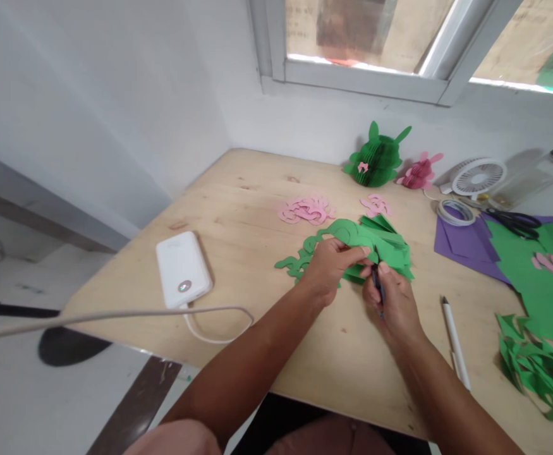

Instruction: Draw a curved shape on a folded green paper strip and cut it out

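My left hand pinches a piece of green paper with rounded cut edges. My right hand is closed around dark-handled scissors, whose blades meet the paper just right of my left fingertips. Their handle loops are mostly covered by my fingers. Curly green cutouts lie to the left of my left hand, and folded green strips lie behind and beside the paper. Farther back are a heap of pink paper cutouts and a smaller pink group.
A white power bank with a cable sits left. Green and pink paper figures stand by the wall, near a small fan. Rightward are tape, black scissors, purple paper, a white pen and green scraps.
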Tool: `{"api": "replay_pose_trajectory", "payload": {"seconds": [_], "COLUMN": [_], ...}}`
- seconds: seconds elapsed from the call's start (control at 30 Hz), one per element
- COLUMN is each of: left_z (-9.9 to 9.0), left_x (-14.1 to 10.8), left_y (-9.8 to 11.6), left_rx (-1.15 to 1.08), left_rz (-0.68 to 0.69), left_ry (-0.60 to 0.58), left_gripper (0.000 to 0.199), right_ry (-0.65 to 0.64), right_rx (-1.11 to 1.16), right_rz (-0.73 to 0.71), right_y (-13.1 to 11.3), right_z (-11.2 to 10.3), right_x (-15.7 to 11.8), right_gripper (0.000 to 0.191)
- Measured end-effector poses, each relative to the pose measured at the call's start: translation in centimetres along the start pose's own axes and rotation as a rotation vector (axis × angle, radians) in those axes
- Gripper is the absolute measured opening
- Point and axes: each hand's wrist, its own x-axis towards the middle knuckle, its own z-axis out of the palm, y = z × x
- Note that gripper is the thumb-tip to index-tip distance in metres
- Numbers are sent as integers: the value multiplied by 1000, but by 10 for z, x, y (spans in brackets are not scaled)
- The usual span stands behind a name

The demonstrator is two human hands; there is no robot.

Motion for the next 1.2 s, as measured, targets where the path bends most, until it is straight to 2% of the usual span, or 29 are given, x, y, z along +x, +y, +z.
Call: {"api": "replay_pose_trajectory", "payload": {"seconds": [0.13, 0.73, 1.2], "left_z": [1, 2, 5], "left_x": [-2, -1, -3], "left_y": [1, 0, -1], "left_rx": [30, 20, 8], "left_rz": [36, 40, 61], "left_ry": [21, 16, -32], "left_gripper": [18, 24, 26], "right_ry": [15, -2, -34], "right_rx": [-12, -31, 146], "right_rz": [-3, -8, 69], "right_y": [0, 1, 5], "right_z": [0, 0, -2], "right_x": [0, 1, 1], "right_gripper": [45, 46, 43]}}
